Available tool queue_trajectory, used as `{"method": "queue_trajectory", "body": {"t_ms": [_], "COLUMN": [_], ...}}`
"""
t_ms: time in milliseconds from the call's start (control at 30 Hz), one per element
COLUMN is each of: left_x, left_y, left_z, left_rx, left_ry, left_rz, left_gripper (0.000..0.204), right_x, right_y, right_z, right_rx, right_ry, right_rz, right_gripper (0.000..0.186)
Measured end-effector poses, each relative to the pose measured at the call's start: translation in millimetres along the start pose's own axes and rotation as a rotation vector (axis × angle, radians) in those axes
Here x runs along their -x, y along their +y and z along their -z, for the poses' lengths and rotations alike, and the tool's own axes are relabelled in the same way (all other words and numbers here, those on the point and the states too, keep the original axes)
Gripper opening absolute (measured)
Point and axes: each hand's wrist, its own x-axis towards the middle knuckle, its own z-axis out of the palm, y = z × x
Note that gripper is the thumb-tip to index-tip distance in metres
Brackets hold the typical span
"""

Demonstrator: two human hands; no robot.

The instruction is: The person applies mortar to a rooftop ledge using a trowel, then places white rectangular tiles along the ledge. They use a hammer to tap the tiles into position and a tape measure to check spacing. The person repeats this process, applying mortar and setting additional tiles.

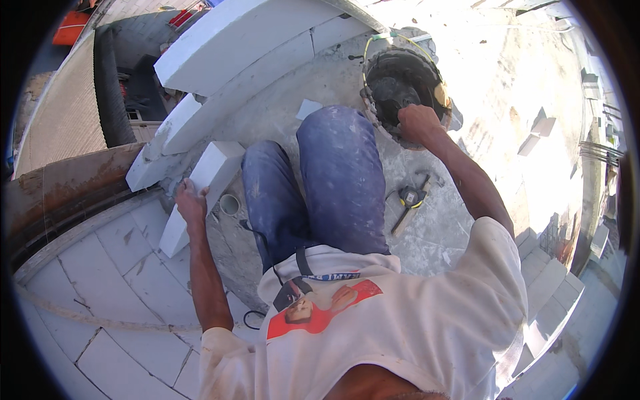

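Note:
My left hand [192, 200] grips the outer side of a long white block [217, 168], its thumb over the near edge. The block lies slanted beside my left knee, by the end of a stepped white block wall [240, 43]. My right hand [421, 124] is a closed fist at the near rim of a round, mortar-crusted bucket [372, 110] with a yellow cord about its top. Wet grey mortar [390, 89] shows inside the bucket. Whatever the fist holds is hidden or lost in the dark of the bucket.
A tape measure [411, 196] lies by a hammer [403, 221] right of my knees. A pipe end [230, 205] sticks up near my left leg. White block paving or walling [127, 320] spreads at lower left; a broken block [537, 135] lies at right.

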Motion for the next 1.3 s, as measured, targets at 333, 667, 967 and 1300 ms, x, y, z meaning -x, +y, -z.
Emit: {"method": "queue_trajectory", "body": {"t_ms": [333,667,967,1300], "left_x": [-1,-16,-4,-5], "left_y": [4,-77,-106,-108], "left_z": [-1,-16,-41,-43], "left_rx": [0.091,0.421,0.512,0.6], "left_ry": [0.029,0.441,0.303,0.372], "left_rz": [-0.019,-0.121,0.113,0.154], "left_gripper": [0.076,0.048,0.045,0.039], "right_x": [98,59,-55,-132], "right_y": [53,-43,-236,-563], "right_z": [-61,12,170,197], "right_rx": [-0.841,-1.161,-1.183,-0.716], "right_ry": [0.241,0.322,-0.317,-0.078], "right_rz": [-0.286,-0.255,0.272,0.615], "right_gripper": [0.037,0.023,0.025,0.024]}}
